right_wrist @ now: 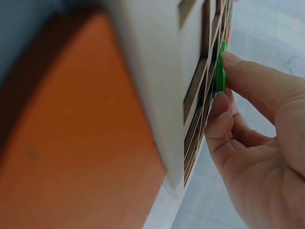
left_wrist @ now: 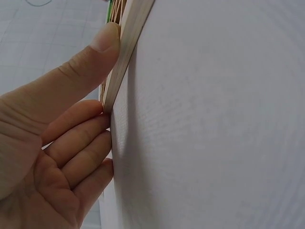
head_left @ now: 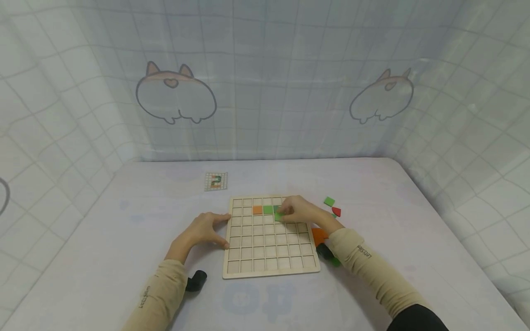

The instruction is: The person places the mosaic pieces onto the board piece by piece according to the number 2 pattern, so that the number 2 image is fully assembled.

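A square wooden grid board lies flat on the table. In its upper rows sit an orange tile, a green tile and a partly covered dark green tile. My left hand touches the board's left edge, thumb and fingers spread apart; the left wrist view shows the thumb against the wooden rim. Over the upper right cells, my right hand pinches a bright green tile between thumb and fingers. That tile looks slightly tilted against the grid; whether it is seated cannot be told.
Behind the board lies a small pattern card. To the right are a loose green square, a red curved piece and a large orange piece, partly under the right forearm. A white tiled-pattern curtain hangs behind the table.
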The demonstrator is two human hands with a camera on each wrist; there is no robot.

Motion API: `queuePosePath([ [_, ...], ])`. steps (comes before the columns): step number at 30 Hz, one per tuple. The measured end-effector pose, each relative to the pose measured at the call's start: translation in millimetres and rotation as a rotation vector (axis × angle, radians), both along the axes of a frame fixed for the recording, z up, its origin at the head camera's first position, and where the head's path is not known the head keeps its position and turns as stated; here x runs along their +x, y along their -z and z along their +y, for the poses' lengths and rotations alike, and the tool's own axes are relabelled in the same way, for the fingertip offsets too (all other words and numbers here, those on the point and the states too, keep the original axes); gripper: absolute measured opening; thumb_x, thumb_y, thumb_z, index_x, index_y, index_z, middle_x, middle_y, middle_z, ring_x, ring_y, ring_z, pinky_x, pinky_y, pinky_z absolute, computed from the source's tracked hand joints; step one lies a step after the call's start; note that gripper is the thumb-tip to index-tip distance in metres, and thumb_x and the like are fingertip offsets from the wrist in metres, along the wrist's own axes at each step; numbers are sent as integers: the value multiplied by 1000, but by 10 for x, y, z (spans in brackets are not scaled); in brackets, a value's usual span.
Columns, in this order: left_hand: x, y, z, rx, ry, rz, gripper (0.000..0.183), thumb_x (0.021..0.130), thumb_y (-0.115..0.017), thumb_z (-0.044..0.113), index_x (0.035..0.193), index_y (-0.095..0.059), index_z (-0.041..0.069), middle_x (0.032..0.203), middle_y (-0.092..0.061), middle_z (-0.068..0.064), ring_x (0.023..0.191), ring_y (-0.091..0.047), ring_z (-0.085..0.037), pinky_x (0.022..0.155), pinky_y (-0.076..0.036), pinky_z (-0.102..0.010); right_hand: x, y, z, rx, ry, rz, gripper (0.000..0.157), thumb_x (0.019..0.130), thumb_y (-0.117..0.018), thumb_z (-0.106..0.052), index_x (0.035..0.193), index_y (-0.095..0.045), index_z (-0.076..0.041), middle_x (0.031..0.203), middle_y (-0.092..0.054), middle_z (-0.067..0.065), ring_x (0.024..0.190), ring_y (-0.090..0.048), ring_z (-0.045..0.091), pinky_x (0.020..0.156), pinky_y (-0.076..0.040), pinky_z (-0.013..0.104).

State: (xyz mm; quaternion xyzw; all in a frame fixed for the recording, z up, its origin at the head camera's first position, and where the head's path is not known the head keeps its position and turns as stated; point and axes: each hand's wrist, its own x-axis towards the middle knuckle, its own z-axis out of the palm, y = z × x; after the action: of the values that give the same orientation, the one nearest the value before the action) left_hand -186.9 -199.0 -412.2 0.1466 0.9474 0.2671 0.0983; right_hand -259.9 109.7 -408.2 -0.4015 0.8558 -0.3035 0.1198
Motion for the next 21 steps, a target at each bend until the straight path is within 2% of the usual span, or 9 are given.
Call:
queuePosePath([
  [4, 7, -4, 22, 5, -6, -7, 87, 55, -90, 26, 130, -55, 0, 135, -51, -21, 128, -41, -41, 106, -35, -53, 13, -10, 5, 25, -33, 38, 25, 83, -70, -8, 105, -70, 4, 93, -64, 8, 75, -51, 9, 64, -47, 18],
  [10, 8, -5, 36, -1, -7, -7, 87, 55, -90, 26, 130, -54, 0, 135, -50, -21, 128, -41, -41, 107, -34, -52, 3, 4, 18, 49, -11, 38, 23, 83, -71, -10, 102, -72, 1, 91, -64, 6, 73, -50, 8, 62, -46, 17],
  [15, 14, -10, 25, -6, -10, -4, 87, 55, -90, 26, 130, -54, 0, 135, -50, -21, 128, -41, -41, 107, -34, -53, -15, 22, -2, 38, -32, 66, 18, 82, -72, -10, 97, -74, 0, 88, -64, 5, 72, -49, 7, 60, -46, 16],
  [21, 7, 7, 15, -9, 0, 9, 87, 55, -90, 27, 130, -54, -1, 134, -51, -22, 127, -42, -41, 106, -35, -53, 4, 1, -10, 48, -36, 79, 18, 82, -71, -10, 97, -74, 0, 89, -65, 5, 73, -50, 7, 62, -46, 16],
])
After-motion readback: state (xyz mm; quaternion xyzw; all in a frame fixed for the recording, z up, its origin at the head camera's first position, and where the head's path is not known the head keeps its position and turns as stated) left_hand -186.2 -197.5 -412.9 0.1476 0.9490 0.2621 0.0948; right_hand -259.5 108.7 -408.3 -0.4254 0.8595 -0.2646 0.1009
